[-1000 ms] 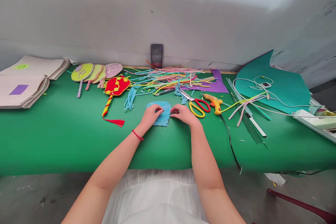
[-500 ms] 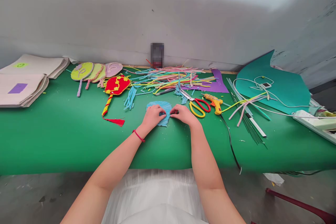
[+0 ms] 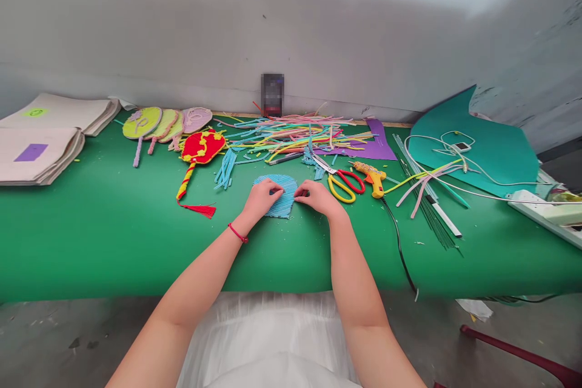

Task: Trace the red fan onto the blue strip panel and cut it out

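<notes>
A blue ribbed panel with a rounded top and straight lower edge (image 3: pixel 285 202) lies on the green table, its surface covered in rows of what look like blue pipe cleaners. My left hand (image 3: pixel 262 199), with a red cord at the wrist, rests over the panel's left part and hides it. Its thumb and forefinger are pinched together above the panel's middle. At the panel's right edge, my right hand (image 3: pixel 318 199) has thumb and fingertips closed in a pinch. Whatever sits between either hand's fingertips is too small to make out.
Scissors (image 3: pixel 342 184) and a yellow glue gun (image 3: pixel 373 178) with a trailing cord lie to the right. Loose pipe cleaners (image 3: pixel 291 139) are heaped behind. A red fan (image 3: pixel 202 147) and paler fans (image 3: pixel 142 123) lie left, near paper stacks (image 3: pixel 50 148). A power strip (image 3: pixel 545 212) is far right.
My left hand has shifted slightly left and up, uncovering more of the panel's lower middle. My right hand stays nearly in place at the right edge.
</notes>
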Demonstrator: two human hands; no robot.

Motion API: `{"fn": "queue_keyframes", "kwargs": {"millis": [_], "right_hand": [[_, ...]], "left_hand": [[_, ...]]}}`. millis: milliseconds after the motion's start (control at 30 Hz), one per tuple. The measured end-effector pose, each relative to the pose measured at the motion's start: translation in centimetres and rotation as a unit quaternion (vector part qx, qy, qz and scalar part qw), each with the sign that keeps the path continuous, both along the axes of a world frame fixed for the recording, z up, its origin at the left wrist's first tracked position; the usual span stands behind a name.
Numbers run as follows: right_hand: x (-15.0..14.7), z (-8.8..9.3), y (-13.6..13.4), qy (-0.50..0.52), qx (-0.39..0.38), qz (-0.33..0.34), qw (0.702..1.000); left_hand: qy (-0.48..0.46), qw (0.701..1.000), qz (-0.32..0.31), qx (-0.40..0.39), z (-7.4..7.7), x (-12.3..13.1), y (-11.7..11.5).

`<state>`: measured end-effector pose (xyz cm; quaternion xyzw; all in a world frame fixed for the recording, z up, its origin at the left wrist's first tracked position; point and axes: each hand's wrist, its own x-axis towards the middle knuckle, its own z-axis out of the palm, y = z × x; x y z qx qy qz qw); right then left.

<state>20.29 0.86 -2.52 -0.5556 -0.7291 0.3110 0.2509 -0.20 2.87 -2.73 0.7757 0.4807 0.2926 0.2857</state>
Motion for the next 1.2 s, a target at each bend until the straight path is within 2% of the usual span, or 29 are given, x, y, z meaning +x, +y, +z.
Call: {"fn": "queue_keyframes", "kwargs": {"millis": [600,1200], "right_hand": [[0.03,-0.03,0.03,-0.011,-0.008,-0.008,1.000],[0.13,-0.23,0.10,0.022,0.019,-0.010,1.000]], "left_hand": [[-0.090,0.994,0.041,-0.038,0.74,-0.45,0.37],[-0.046,0.997,0.036,-0.044,0.48,-0.23,0.27]]}}
